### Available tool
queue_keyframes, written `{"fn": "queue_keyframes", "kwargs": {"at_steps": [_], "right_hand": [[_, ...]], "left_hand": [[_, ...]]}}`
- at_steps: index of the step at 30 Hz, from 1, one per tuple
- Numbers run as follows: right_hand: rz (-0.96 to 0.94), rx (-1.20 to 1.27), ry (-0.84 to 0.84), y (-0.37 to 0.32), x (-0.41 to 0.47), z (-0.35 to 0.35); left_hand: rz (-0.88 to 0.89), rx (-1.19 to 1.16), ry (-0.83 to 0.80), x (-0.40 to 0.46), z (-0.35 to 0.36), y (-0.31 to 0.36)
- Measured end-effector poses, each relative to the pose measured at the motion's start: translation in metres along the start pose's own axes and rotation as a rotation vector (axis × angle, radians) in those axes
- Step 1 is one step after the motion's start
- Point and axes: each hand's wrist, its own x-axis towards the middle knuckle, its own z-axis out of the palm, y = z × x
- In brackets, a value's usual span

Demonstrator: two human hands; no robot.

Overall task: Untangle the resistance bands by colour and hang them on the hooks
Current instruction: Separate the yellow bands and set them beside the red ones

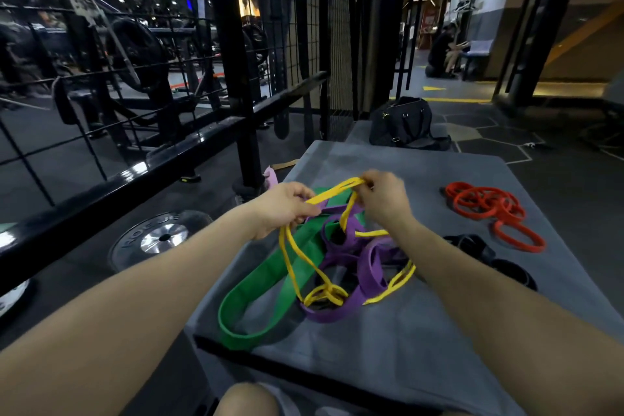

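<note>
**Bands tangled on grey platform; yellow band in both hands**

Your grey platform carries a knot of green band, purple bands and yellow band. Red bands lie apart at its right, black bands nearer you. Your left hand and right hand each pinch the yellow band, lifted above the knot. A black duffel bag sits beyond, contents unseen.

both bare forearms reach forward from the bottom corners, converging toward the middle. the left hand is turned knuckles-up, fingers curled in a pinch. the right hand, just beside it and slightly higher, shows its back, fingers bent inward and fingertips closed together. a bare knee shows at the bottom edge.
</note>
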Motion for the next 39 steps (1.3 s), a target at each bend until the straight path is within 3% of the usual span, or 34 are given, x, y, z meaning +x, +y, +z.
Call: {"fn": "queue_keyframes", "kwargs": {"at_steps": [5,9,11,16,21,27,34,39], "right_hand": [[0.196,0.116,0.155,0.023,0.013,-0.026],[0.303,0.164,0.178,0.042,0.011,-0.033],[0.314,0.172,0.179,0.045,0.010,-0.031],[0.283,0.171,0.159,0.045,0.012,-0.026],[0.218,0.076,0.137,0.038,0.007,-0.023],[0.098,0.093,-0.093,-0.002,-0.020,0.007],[-0.217,-0.131,-0.627,-0.033,-0.053,0.068],[-0.217,-0.136,-0.685,-0.032,-0.068,0.090]], "left_hand": [[0.018,0.335,-0.035,-0.001,0.018,-0.043],[0.047,0.016,0.045,-0.001,0.016,-0.044],[0.111,0.018,0.144,0.006,0.004,-0.024],[0.257,0.421,0.285,0.016,-0.031,0.007],[0.146,0.644,0.354,0.006,-0.045,0.015],[0.011,-0.068,0.359,-0.001,-0.042,-0.009],[-0.061,-0.183,0.370,-0.013,-0.038,-0.027],[-0.104,-0.287,0.370,-0.019,-0.040,-0.049]]}}
